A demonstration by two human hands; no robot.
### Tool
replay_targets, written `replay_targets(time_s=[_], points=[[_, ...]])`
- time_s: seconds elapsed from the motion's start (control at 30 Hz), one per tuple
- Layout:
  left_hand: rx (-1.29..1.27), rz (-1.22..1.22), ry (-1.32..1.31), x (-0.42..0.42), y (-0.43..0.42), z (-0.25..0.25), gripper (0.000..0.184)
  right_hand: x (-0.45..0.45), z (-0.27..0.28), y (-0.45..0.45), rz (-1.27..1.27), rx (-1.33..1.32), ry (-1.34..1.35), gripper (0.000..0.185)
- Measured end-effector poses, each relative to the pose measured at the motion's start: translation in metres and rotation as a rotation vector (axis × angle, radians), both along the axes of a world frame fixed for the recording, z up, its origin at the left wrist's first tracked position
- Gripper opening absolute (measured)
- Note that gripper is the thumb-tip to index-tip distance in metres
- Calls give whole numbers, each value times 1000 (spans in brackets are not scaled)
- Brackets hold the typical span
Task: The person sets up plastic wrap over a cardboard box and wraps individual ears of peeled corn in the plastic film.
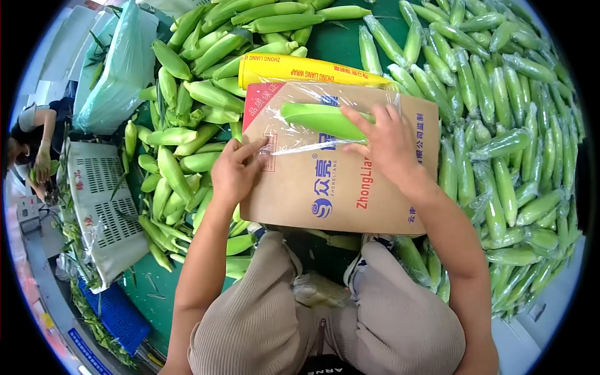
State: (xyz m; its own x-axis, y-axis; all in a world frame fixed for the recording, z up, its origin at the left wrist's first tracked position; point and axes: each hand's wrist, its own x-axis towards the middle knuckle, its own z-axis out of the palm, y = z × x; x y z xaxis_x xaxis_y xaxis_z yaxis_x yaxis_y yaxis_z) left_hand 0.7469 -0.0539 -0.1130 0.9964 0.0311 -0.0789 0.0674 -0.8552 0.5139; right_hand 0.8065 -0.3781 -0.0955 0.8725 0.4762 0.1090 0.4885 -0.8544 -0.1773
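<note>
A green ear of corn in its husk [322, 119] lies across a flattened cardboard box [300, 169] above my lap. Clear plastic wrap [294, 145] stretches over the box under and around the ear. My left hand [237, 169] is closed at the near left edge of the wrap, fingertips pinching it. With fingers above and thumb below, my right hand [390, 144] grips the right end of the ear. A yellow wrap box [306, 70] lies along the far edge of the cardboard.
Unwrapped ears of corn [212, 94] are heaped on the left. Film-wrapped ears [500, 156] cover the right side. A white crate [106, 206] and a blue basket [115, 312] stand at far left, near another person's hand [42, 164].
</note>
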Motion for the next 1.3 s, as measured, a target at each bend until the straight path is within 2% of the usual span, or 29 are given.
replay_targets(time_s=[0.07, 0.13, 0.27, 0.37, 0.4, 0.47, 0.5, 0.57, 0.6, 0.63, 0.7, 0.73, 0.8, 0.9, 0.93, 1.0, 1.07, 1.1, 1.13, 1.17, 1.2, 1.23, 1.27, 1.3], points=[[206, -38, -300, -2, -6, -10, 17, -7, 8, -3, -25, -26, -21, 76], [50, 33, -565, -5, -7, -20, 9, -10, 17, -6, 33, -8, 57, 76], [-306, 188, -533, -32, -28, -1, 15, -28, 24, 3, 156, -24, 209, 78], [-166, -193, -610, -43, -54, -3, 31, -55, 15, 20, 212, 211, 437, 80], [-97, -321, -525, -46, -60, -9, 34, -55, 14, 21, 236, 230, 421, 81], [37, -405, -339, -40, -67, 3, 43, -54, 9, 19, 278, 270, 391, 82], [104, -453, -241, -36, -70, 9, 47, -48, 2, 19, 305, 317, 169, 79], [189, -412, -26, 16, -78, 23, 61, -29, 3, 18, 199, 367, 29, 77], [333, -358, -240, 44, -80, 20, 61, -19, 10, 18, 153, 388, -45, 76], [476, -294, -458, 74, -80, 16, 61, -10, 20, 18, 187, 290, -89, 74], [533, -197, -623, 127, -76, 26, 58, 10, 16, 24, 195, 159, -188, 75], [455, -142, -615, 137, -78, 34, 54, 20, 13, 25, 199, 91, -229, 76], [-9, -213, -350, 132, -78, 45, 56, 43, 9, 29, 168, 84, -87, 78], [181, -436, -477, 89, -93, 37, 63, 69, -1, 25, 93, 76, 147, 76], [375, -501, -505, 78, -97, 36, 71, 74, -1, 20, 155, 154, 201, 76], [473, -534, -680, 74, -97, 8, 73, 80, 5, 1, 278, 277, 301, 78], [516, -597, -528, 68, -95, 37, 70, 67, -1, 1, 272, 382, 641, 79], [436, -596, -456, 64, -94, 41, 67, 56, 27, 3, 181, 333, 840, 78], [345, -608, -395, 55, -94, 44, 64, 57, 36, 6, 181, 140, 969, 77], [235, -695, -367, 48, -92, 41, 62, 58, 22, 6, 316, 96, 833, 74], [117, -586, -214, 41, -104, 46, 60, 63, 29, 6, 397, 67, 676, 64], [104, -602, -113, 37, -107, 45, 58, 69, 36, 6, 461, 35, 506, 54], [181, -620, -13, 32, -115, 51, 57, 73, 17, 9, 371, 301, 519, 44], [187, -664, 20, 31, -119, 55, 58, 72, 14, 14, 414, 220, 458, 41]])
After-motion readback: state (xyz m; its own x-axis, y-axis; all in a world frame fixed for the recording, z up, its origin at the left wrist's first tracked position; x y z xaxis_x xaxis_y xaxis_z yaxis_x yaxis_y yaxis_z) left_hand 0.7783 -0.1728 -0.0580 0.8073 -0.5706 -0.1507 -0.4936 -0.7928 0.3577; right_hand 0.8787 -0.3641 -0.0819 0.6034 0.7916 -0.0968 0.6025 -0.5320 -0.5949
